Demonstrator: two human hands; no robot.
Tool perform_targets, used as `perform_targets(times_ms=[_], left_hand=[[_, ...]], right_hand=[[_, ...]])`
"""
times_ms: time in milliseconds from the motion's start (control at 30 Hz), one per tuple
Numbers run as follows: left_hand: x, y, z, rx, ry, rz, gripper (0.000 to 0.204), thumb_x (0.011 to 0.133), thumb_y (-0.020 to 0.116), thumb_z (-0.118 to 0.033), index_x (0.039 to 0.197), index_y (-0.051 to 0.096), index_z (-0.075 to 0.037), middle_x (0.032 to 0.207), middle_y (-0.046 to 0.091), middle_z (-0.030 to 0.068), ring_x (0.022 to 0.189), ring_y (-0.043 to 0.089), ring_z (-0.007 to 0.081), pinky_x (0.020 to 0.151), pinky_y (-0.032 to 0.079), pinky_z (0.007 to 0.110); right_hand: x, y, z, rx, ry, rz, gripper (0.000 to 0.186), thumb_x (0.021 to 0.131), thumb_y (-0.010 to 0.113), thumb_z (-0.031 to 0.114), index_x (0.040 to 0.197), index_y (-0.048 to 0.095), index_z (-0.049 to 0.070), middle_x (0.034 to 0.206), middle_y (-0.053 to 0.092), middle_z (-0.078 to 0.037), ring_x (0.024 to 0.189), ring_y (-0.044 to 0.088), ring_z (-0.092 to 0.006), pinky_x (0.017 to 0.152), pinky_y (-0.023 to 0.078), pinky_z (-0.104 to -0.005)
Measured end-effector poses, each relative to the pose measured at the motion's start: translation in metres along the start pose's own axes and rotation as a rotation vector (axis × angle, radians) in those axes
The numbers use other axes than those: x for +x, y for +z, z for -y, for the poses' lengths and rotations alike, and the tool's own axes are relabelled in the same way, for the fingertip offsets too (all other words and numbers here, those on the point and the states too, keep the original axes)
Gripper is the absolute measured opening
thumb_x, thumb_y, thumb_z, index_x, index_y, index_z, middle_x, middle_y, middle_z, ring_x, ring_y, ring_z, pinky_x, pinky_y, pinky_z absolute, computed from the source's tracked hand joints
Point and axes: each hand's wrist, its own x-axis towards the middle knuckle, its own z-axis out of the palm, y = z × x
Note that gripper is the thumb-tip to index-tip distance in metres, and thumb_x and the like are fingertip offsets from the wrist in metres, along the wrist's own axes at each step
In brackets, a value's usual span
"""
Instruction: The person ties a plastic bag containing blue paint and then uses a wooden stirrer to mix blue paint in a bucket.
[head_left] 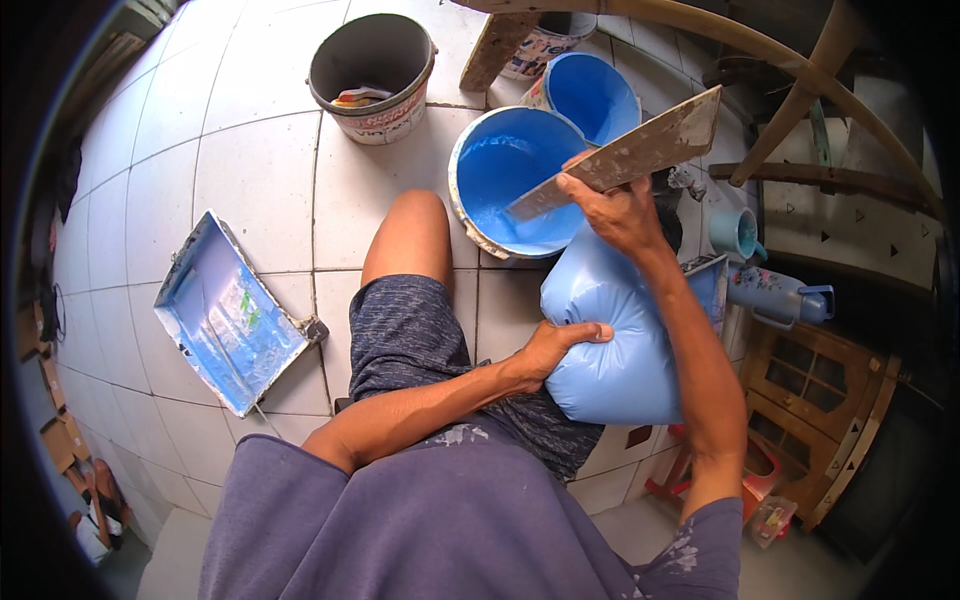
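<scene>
Closest to you in the head view, your left hand (555, 345) is closed on the lower flank of the pale blue bag (610, 340), thumb over its bulge, fingers tucked beneath. That bag rests against your right thigh beside the blue-lined bucket (478, 165); it looks full, soft and saggy, probably heavy, so it will slump wherever you do not support it. Grip low and under, as you do, not by the smooth slippery skin alone. Your right hand (620, 210) is clamped round the flat wooden stick (630, 155), whose lower end dips into the bucket's blue paint. It looks stiff and light; hold it near the middle, clear of the wet end.
</scene>
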Motion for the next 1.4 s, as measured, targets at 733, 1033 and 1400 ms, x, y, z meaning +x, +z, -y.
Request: perform_targets(times_ms=[733, 1033, 1400], left_hand=[[0.0, 0.001, 0.001, 0.006, -0.02, -0.025, 0.047, 0.079, 0.065, -0.027, 0.114, 0.056, 0.004, 0.102, 0.064, 0.0123, 0.093, 0.063, 0.0196, 0.086, 0.05, 0.033], [0.005, 0.0, 0.009, -0.013, 0.014, -0.029, 0.035, 0.081, 0.063, -0.025, 0.105, 0.063, 0.001, 0.1, 0.066, 0.0093, 0.096, 0.061, 0.0172, 0.089, 0.046, 0.031], [0.001, 0.004, 0.004, -0.017, 0.025, 0.013, 0.049, 0.078, 0.066, -0.027, 0.115, 0.055, 0.003, 0.102, 0.063, 0.0116, 0.092, 0.063, 0.0198, 0.084, 0.051, 0.033]], right_hand=[[0.012, -0.025, -0.021, -0.186, -0.044, -0.065, 0.011, 0.078, 0.07, 0.011, 0.084, 0.067, 0.002, 0.071, 0.064, -0.006, 0.066, 0.061, -0.0149, 0.064, 0.05, -0.0285], [0.011, 0.015, 0.004, -0.015, -0.115, 0.02, 0.013, 0.076, 0.072, 0.008, 0.082, 0.066, -0.002, 0.072, 0.065, -0.007, 0.064, 0.061, -0.0123, 0.06, 0.05, -0.0275], [0.042, -0.001, -0.025, -0.245, -0.38, -0.159, 0.011, 0.074, 0.067, 0.007, 0.072, 0.061, -0.002, 0.063, 0.063, -0.013, 0.062, 0.065, -0.0288, 0.057, 0.05, -0.0362]])
